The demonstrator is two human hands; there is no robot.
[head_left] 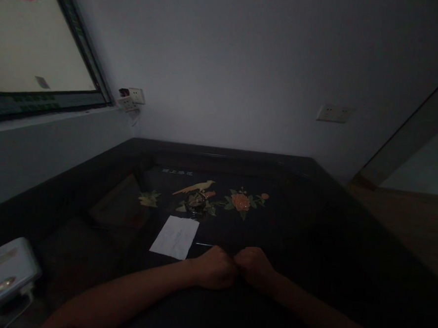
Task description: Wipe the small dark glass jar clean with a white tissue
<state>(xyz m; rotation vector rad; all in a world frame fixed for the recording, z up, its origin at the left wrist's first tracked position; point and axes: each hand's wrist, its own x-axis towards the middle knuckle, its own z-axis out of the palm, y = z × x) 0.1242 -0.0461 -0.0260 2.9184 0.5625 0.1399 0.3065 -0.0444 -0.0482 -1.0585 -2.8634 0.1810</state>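
Observation:
The scene is dim. My left hand (pixel 214 268) and my right hand (pixel 254 268) rest close together on a black lacquered table (pixel 311 229), knuckles up, fingers curled under and meeting in the middle. What they pinch between them is hidden. A white sheet of paper (pixel 175 236) lies just beyond my left hand. A thin light-coloured sliver, perhaps a needle or pin (pixel 203 244), lies by the paper's right edge. Farther back sits a small dark round object (pixel 196 201) on the painted bird and flower inlay (pixel 240 201).
A white device with a cable (pixel 2 272) stands at the near left. A window (pixel 37 39) fills the upper left, with wall sockets (pixel 131 99) beside it and another socket plate (pixel 335 113) on the back wall. Wooden floor (pixel 416 220) shows right.

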